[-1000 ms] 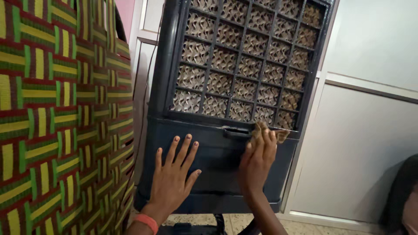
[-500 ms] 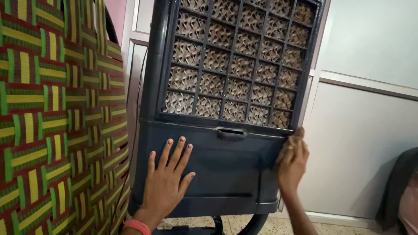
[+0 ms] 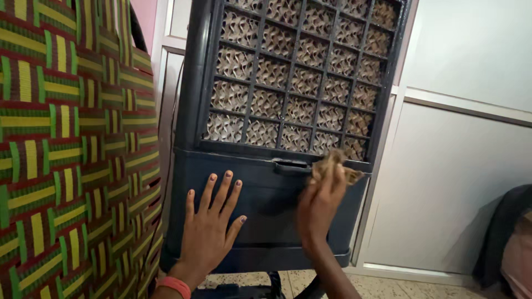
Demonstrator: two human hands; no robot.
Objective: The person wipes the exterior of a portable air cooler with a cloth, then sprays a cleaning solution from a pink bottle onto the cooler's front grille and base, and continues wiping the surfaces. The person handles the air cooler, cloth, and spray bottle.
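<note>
A dark grey air cooler [image 3: 266,199] stands upright in front of me, its back grille [image 3: 293,83] filled with tan honeycomb pads. My left hand [image 3: 208,230] lies flat with fingers spread on the cooler's lower panel; a pink band is on that wrist. My right hand [image 3: 318,207] holds a crumpled brown cloth [image 3: 335,166] pressed against the ledge just under the grille, beside a small latch [image 3: 291,166].
A woven red, yellow and green panel [image 3: 72,155] fills the left side, close to the cooler. White wall panels [image 3: 454,177] are behind and to the right. A dark garment or person's edge [image 3: 507,243] shows at lower right. Speckled floor [image 3: 382,288] lies below.
My right hand with the cloth went to the cooler's right edge, then came back left along the ledge toward the latch. My left hand stayed flat on the panel.
</note>
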